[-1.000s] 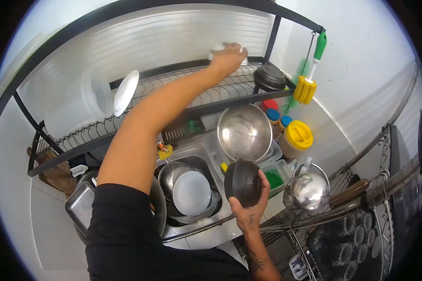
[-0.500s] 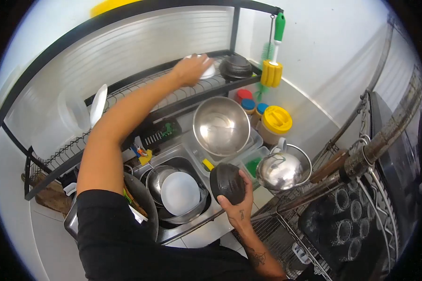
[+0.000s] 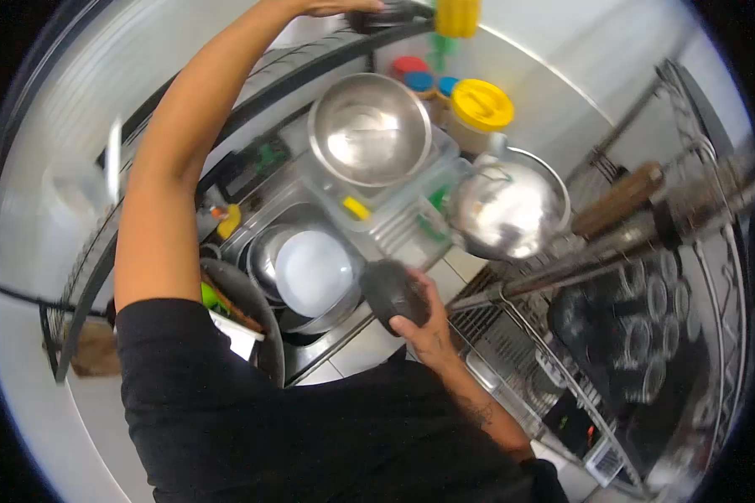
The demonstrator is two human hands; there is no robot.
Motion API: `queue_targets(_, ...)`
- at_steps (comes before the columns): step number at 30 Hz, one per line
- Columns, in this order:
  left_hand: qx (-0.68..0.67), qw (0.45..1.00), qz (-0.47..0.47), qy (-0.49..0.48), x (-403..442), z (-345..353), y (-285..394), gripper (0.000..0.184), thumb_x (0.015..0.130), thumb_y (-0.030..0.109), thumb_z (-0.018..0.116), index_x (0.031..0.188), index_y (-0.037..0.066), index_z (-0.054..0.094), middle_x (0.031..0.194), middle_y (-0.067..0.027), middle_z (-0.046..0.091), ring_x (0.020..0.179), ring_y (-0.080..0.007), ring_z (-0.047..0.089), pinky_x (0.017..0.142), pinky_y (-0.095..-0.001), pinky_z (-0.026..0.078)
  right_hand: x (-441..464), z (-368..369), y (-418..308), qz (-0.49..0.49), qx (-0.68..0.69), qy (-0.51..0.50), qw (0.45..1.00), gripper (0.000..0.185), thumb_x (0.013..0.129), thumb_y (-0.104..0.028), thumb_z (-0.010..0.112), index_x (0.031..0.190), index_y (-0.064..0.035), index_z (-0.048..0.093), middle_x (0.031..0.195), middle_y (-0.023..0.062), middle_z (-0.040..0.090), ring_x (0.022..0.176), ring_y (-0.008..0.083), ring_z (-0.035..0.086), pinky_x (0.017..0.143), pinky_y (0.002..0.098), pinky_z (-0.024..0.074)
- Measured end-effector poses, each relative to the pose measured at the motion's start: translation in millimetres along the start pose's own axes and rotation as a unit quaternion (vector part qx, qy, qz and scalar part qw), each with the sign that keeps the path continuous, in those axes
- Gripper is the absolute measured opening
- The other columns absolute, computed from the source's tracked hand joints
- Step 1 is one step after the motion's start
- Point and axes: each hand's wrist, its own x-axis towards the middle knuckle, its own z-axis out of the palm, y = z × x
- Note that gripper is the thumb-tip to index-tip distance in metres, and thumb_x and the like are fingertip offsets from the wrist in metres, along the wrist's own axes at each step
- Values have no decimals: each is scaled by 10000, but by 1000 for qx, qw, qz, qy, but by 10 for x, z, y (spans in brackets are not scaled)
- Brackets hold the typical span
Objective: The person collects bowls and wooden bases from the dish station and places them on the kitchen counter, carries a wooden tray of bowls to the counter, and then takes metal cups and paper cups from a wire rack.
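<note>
My right hand (image 3: 424, 323) grips a dark, round bowl (image 3: 390, 295) from its right side, over the counter in front of the sink. Raised to the rack at the top edge of the view, my left hand (image 3: 335, 7) is at a dark stacked dish (image 3: 381, 17); its fingers are blurred and partly cut off, so its grip is unclear. In the sink (image 3: 309, 210), a white bowl (image 3: 313, 273) sits over a metal bowl (image 3: 266, 258).
A large steel bowl (image 3: 369, 130) stands on a clear plastic container behind the sink. To its right are a yellow-lidded jar (image 3: 481, 107) and a shiny metal pot (image 3: 508, 210). A wire shelf (image 3: 503, 344) runs along the right; a dark pan (image 3: 247, 303) is at the left.
The view has tilted down and shifted right. My left hand has moved right along the rack, from the white dish to the dark one. My right hand still holds the dark bowl, now tilted more.
</note>
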Motion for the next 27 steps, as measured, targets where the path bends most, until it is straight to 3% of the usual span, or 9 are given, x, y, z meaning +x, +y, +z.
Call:
queue_targets(1,-37,999,-19,-9,82,30,144,1332,633,802,781,1573,-8,297,1511,-354,428,1404,-466,443,1170,-506,394,-47,-29,17,16,-23,-12,1000,908,759,-274,893,1491,-44,407,1415,154,521,1291,264,551,1110,378,445)
queue_targets(3,-61,998,31,-11,388,504,78,1251,666,808,751,1536,-18,399,1406,-302,565,1281,-402,588,1113,-450,460,-148,-17,4,9,-31,31,999,899,773,-287,890,1498,-67,406,1439,143,516,1314,265,537,1119,379,439)
queue_targets(4,-58,998,-8,-39,474,562,116,1420,567,901,738,1528,-80,374,1418,-308,559,1289,-381,592,1112,-435,460,-195,-26,-20,33,-27,14,999,894,780,-292,887,1500,-71,405,1446,142,513,1328,267,526,1133,383,425)
queue_targets(10,-147,981,-17,-122,591,510,319,1104,646,761,802,1344,-69,593,1151,-197,725,982,-272,724,868,-358,557,-419,-269,99,38,-15,27,999,889,800,-348,875,1513,-93,409,1444,145,523,1350,264,504,1175,402,363)
queue_targets(11,-76,996,-49,-28,626,684,187,1104,658,757,792,1319,-102,584,1129,-217,725,970,-279,725,872,-356,553,-444,-274,128,39,-22,20,999,890,805,-358,870,1519,-101,405,1439,146,526,1341,265,511,1169,402,369)
queue_targets(17,-43,993,-101,-30,382,440,473,1112,664,783,751,1339,-80,560,1226,-274,679,1149,-346,670,1004,-430,491,-644,-363,57,70,34,20,997,805,875,-355,812,1533,-126,408,1375,148,568,1275,260,552,1098,381,425)
queue_targets(20,15,991,-129,25,165,329,679,1140,644,773,761,1455,16,501,1310,-288,640,1267,-358,606,1109,-557,374,-745,-395,131,71,32,20,997,797,886,-338,804,1538,-124,400,1368,152,573,1272,256,554,1092,380,425)
queue_targets(26,-17,979,-120,166,91,114,389,1179,630,801,758,1447,-14,514,1329,-301,626,1285,-390,586,1119,-524,389,-850,-446,150,85,27,9,996,810,882,-390,795,1529,-101,402,1378,140,556,1273,241,536,1105,374,409)
queue_targets(27,-21,971,-142,190,32,69,404,1159,616,819,758,1396,-17,569,1340,-293,623,1298,-406,571,1119,-591,369,-850,-452,192,88,59,14,994,796,874,-362,796,1517,-96,410,1382,117,549,1257,218,538,1083,371,439)
